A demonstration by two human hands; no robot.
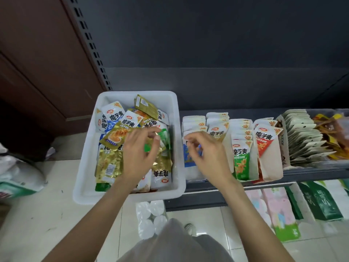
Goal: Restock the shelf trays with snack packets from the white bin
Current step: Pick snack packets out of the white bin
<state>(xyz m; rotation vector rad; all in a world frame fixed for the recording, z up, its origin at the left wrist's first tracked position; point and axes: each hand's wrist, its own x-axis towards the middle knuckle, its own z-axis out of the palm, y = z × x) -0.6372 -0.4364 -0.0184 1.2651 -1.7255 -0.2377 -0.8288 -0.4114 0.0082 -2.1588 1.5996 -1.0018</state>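
From the head camera, a white bin [130, 193] sits on the pale floor just left of a low shelf [302, 176]. Its long side runs away from the person toward the dark back panel. Inside it lies a loose heap of snack packets [115, 118], pointing every which way: white and blue ones near the far end lie tilted, gold ones in the middle and along the left wall lie roughly lengthwise, and one white packet near the front wall lies upside down to the viewer. The packets are flat, glossy pouches with bold dark lettering and a small red logo.

The left hand [139, 154] reaches into the bin over the heap, fingers bent, with the thumb and fingertips pinching a green packet [164, 137] close to the bin's right wall. This packet stands nearly on edge, its long axis running front to back.

The right hand [205, 154] hovers over the leftmost shelf tray [190, 167], fingers loosely curled; a blue and white packet shows beneath it, but I cannot tell whether the fingers actually hold it.

On the shelf, the trays hold packets standing upright in rows, faces toward the person: white and blue, gold, green [241, 161], then red [264, 142]. Further right stand cream-coloured pouches [306, 137] fanned out and leaning.
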